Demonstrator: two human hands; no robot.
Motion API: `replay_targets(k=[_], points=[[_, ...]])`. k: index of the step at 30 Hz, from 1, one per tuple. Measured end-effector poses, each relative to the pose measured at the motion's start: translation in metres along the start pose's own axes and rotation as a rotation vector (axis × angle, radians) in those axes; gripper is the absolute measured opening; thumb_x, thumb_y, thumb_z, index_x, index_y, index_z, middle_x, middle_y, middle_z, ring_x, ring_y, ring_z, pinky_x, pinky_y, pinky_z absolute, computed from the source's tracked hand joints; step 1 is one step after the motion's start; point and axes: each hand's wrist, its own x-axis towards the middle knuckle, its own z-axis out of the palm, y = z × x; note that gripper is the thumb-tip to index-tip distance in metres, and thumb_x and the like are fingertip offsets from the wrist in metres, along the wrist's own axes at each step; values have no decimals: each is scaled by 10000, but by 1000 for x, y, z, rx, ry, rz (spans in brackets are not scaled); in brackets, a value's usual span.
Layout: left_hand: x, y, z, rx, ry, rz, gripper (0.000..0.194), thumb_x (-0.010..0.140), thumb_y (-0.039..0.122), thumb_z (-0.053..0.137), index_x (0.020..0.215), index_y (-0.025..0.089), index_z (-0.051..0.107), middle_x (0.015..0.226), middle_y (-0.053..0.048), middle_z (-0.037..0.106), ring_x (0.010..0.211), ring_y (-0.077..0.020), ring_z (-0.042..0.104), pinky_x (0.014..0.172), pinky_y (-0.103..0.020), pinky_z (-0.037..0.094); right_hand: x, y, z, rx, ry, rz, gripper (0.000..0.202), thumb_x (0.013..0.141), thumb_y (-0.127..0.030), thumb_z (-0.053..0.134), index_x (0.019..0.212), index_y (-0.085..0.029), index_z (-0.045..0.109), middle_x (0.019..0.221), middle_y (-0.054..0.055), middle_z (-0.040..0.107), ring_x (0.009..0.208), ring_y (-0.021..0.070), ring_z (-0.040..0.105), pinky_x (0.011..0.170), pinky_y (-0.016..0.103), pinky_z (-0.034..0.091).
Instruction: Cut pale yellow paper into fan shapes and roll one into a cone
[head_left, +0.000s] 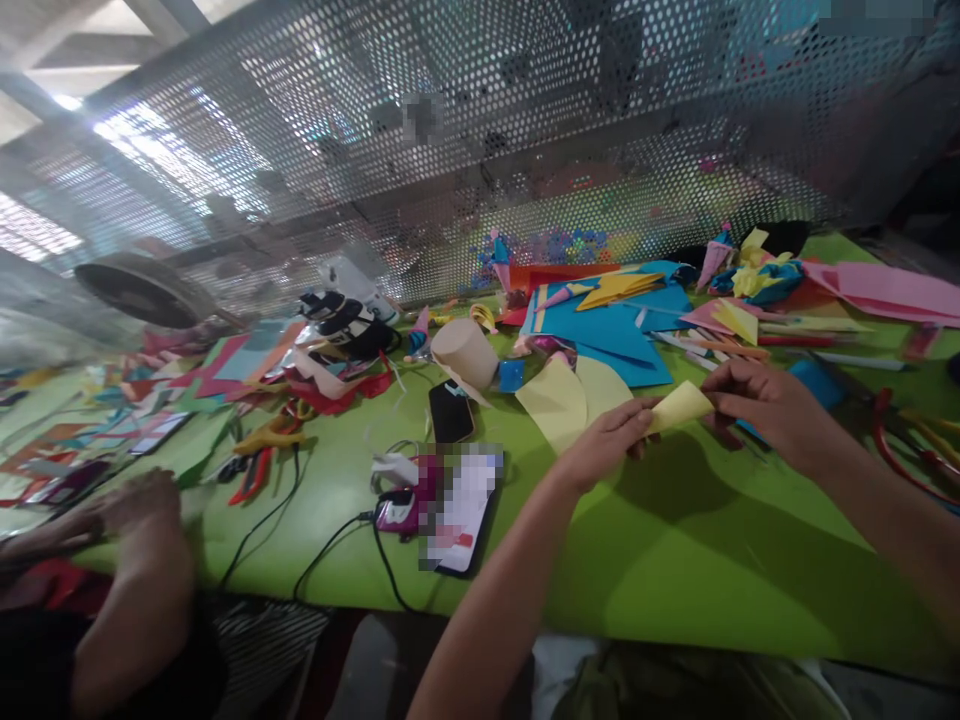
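Above the green table, my left hand (611,440) and my right hand (769,405) hold a piece of yellow paper (681,406) between them, curled into a small roll or cone. The fingers of my left hand pinch its left end. My right fingertips close on its right edge. Just beyond my left hand, pale yellow paper pieces (555,398) with curved edges lie on the table. Behind them is a stack of blue sheets (600,335) with a pink cone on it.
A phone (466,510) and a purple glue gun (401,508) with a cord lie left of my forearm. Orange-handled pliers (255,475), a tan roll (463,352) and a perforated metal screen (480,150) stand further off. A co-worker's hands (142,500) rest at far left. Red-handled scissors (900,445) lie right.
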Motion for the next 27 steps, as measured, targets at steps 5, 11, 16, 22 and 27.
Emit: replay_targets(k=[5,11,16,22,27], points=[[1,-7,-3,-108,-5,-25,635,904,554,663,1385,140,637,925,-58,648,683,-99,537,697,-262,448,0,-3,0,-177,42,-44,172,837,-401,684,854,-239,633,555,-51,616,426,126,517,441,261,381],[5,-11,-4,-139,-71,-60,667,859,564,720,1390,169,643,952,-64,670,700,-111,605,724,-279,481,-5,-14,-4,-391,98,-110,182,787,-409,662,823,-230,667,605,-16,677,490,158,582,503,280,422],[6,-10,-4,-92,-97,-54,670,864,554,718,1401,163,636,910,-56,658,709,-113,585,711,-272,468,-5,-17,-5,-464,92,-148,224,818,-452,626,833,-232,666,637,-1,694,517,169,599,513,281,442],[6,-5,-4,-82,-146,-36,702,836,533,754,1402,139,624,1060,-101,676,775,-122,588,722,-262,453,-5,-16,-5,-476,84,-203,198,851,-429,632,853,-235,672,648,-2,690,502,156,585,483,263,421],[3,0,-3,-70,-197,-23,713,865,505,738,1455,146,561,1100,-118,684,783,-128,578,747,-281,463,-8,-20,-4,-462,83,-188,171,893,-399,644,888,-232,682,663,2,681,504,137,563,477,252,404]])
